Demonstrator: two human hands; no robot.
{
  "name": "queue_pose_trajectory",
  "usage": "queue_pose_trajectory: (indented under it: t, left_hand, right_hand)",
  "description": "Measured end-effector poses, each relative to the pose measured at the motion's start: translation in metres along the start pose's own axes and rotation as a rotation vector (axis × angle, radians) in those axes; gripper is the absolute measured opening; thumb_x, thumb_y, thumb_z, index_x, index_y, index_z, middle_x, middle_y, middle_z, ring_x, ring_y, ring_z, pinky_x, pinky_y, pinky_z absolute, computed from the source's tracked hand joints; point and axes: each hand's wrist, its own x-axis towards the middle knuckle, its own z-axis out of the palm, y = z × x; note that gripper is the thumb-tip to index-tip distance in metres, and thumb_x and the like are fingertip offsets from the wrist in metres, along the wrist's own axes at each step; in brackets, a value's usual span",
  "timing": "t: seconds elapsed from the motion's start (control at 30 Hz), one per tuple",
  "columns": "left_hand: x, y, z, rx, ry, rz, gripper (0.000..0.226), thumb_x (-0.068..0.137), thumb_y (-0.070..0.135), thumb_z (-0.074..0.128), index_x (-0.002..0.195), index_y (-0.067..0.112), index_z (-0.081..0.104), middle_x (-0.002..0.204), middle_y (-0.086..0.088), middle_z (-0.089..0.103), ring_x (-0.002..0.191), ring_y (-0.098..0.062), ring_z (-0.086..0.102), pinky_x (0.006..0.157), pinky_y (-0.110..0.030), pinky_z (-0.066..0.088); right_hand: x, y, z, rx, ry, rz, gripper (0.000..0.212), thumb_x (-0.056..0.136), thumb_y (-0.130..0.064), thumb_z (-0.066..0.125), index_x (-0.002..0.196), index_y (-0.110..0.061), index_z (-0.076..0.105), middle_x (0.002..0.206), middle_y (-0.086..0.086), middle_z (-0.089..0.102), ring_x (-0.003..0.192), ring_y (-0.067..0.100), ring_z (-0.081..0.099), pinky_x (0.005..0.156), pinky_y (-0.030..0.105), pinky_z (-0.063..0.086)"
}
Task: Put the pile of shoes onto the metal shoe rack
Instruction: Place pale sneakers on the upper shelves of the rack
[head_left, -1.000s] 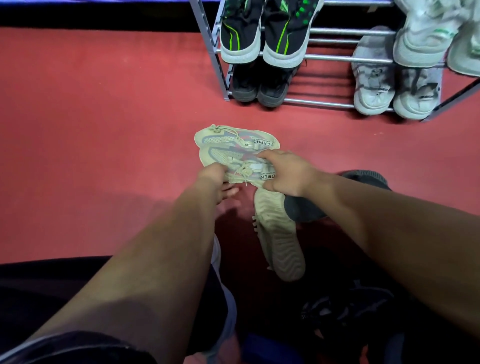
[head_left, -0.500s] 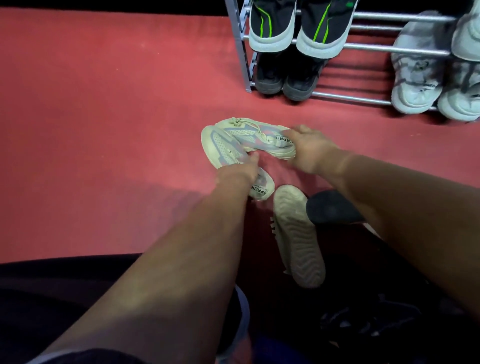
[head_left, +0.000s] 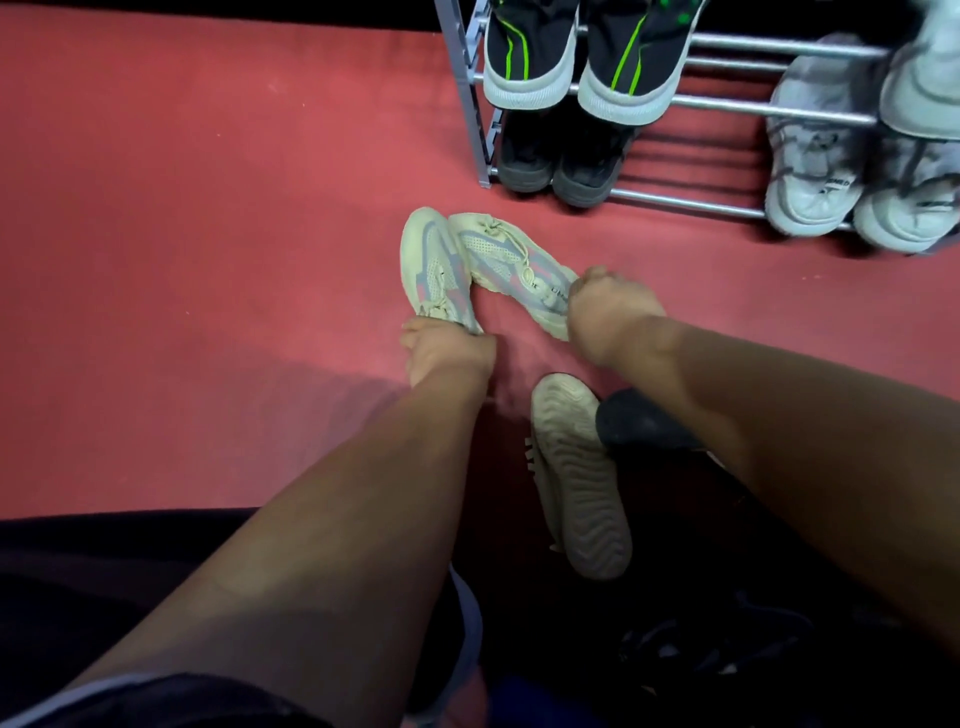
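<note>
Shoe rack (head_left: 727, 106) — smooth, glossy metal tubing. Beige sneakers (head_left: 498, 254) — matt knit mesh cloth; the upturned sole (head_left: 582, 499) is ridged rubber. Red floor (head_left: 208, 208) looks matt, finely textured.

Red floor (head_left: 208, 260): metal shoe rack (head_left: 737, 107) stands far right. Black-green pair (head_left: 532, 57) sits on the upper bars, dark pair (head_left: 524, 156) below, white sneakers (head_left: 813, 171) at the right end. Near centre, a beige shoe (head_left: 576, 483) lies sole-up with a black shoe (head_left: 639, 421) touching its right side.

three beige sneakers (head_left: 511, 262), two black-green shoes (head_left: 530, 57), three white sneakers (head_left: 810, 161), one metal rack (head_left: 769, 109)
</note>
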Motion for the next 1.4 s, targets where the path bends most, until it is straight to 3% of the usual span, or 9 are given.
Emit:
queue_pose_trajectory:
  t: [0.2,0.37,0.73,0.9,0.97,1.07,1.23,1.33,1.4]
  left_hand:
    - [-0.008,-0.002,0.005,-0.018,0.007,-0.035,0.091,0.088,0.046,0.06,0.146,-0.013,0.023,0.14,-0.022,0.041,0.12,-0.038,0.062,0.096,-0.043,0.052]
    - [-0.009,-0.005,0.016,0.074,-0.101,-0.001,0.126,0.081,0.056,0.074,0.156,-0.012,-0.001,0.154,-0.024,0.03,0.138,-0.039,0.047,0.109,-0.045,0.044]
    - [-0.008,-0.004,0.018,0.052,-0.107,0.001,0.136,0.083,0.058,0.077,0.156,-0.015,-0.011,0.163,-0.027,0.021,0.146,-0.04,0.038,0.114,-0.045,0.041]
    - [-0.02,0.011,0.002,0.04,-0.197,-0.073,0.142,0.075,0.053,0.082,0.158,-0.01,-0.015,0.165,-0.02,0.027,0.149,-0.034,0.037,0.117,-0.04,0.036]
    - [-0.025,0.019,-0.005,0.11,-0.239,-0.048,0.131,0.065,0.062,0.08,0.162,0.0,0.019,0.16,-0.019,0.039,0.143,-0.033,0.047,0.115,-0.039,0.042]
    - [-0.033,0.029,-0.019,0.217,-0.315,0.043,0.08,0.068,0.052,0.071,0.135,0.011,0.062,0.133,-0.014,0.064,0.115,-0.035,0.067,0.1,-0.044,0.055]
    - [-0.081,0.038,-0.061,0.259,-0.651,0.087,0.029,0.1,0.021,0.061,0.109,-0.006,0.06,0.116,-0.021,0.055,0.094,-0.037,0.061,0.108,-0.053,0.048]
    - [-0.106,0.038,-0.089,0.227,-0.687,0.033,0.045,0.093,0.02,0.073,0.123,0.0,0.046,0.127,-0.019,0.046,0.103,-0.042,0.049,0.095,-0.06,0.05]
    - [-0.123,0.043,-0.111,0.201,-0.708,0.057,0.05,0.09,0.019,0.076,0.121,-0.001,0.042,0.129,-0.02,0.047,0.103,-0.042,0.049,0.094,-0.063,0.049]
  right_hand:
    - [-0.01,0.015,0.013,0.136,-0.031,0.052,0.05,0.102,-0.052,0.053,0.131,-0.014,0.066,0.127,0.009,0.06,0.11,0.035,0.065,0.078,0.037,0.046]
    - [-0.012,0.005,0.028,0.318,-0.029,0.127,0.093,0.086,-0.073,0.065,0.144,-0.004,0.041,0.138,0.015,0.04,0.121,0.038,0.057,0.094,0.046,0.051]
    - [-0.015,-0.003,0.04,0.354,0.103,0.043,0.073,0.09,-0.05,0.073,0.139,-0.015,0.032,0.139,0.012,0.049,0.125,0.036,0.053,0.096,0.045,0.048]
    - [-0.015,0.005,0.021,0.505,0.081,0.104,0.094,0.082,-0.043,0.08,0.15,-0.006,0.027,0.139,0.017,0.048,0.122,0.037,0.056,0.092,0.04,0.047]
    - [-0.018,0.011,0.005,0.45,0.03,0.109,0.086,0.084,-0.04,0.079,0.146,-0.001,0.034,0.136,0.018,0.053,0.118,0.037,0.061,0.082,0.035,0.046]
    - [-0.034,0.02,-0.025,0.338,0.004,0.09,0.064,0.088,-0.035,0.074,0.137,-0.003,0.048,0.132,0.016,0.06,0.116,0.036,0.065,0.085,0.035,0.05]
    - [-0.076,0.032,-0.087,0.135,-0.004,0.116,0.054,0.076,-0.049,0.062,0.113,-0.01,0.07,0.121,0.016,0.063,0.113,0.036,0.061,0.085,0.034,0.05]
    - [-0.108,0.041,-0.119,0.056,-0.059,0.137,0.027,0.074,-0.04,0.066,0.074,-0.013,0.065,0.102,0.015,0.061,0.097,0.033,0.052,0.079,0.032,0.046]
    - [-0.135,0.049,-0.142,0.035,-0.072,0.149,0.026,0.062,-0.036,0.068,0.067,-0.012,0.062,0.094,0.018,0.06,0.093,0.034,0.052,0.077,0.032,0.048]
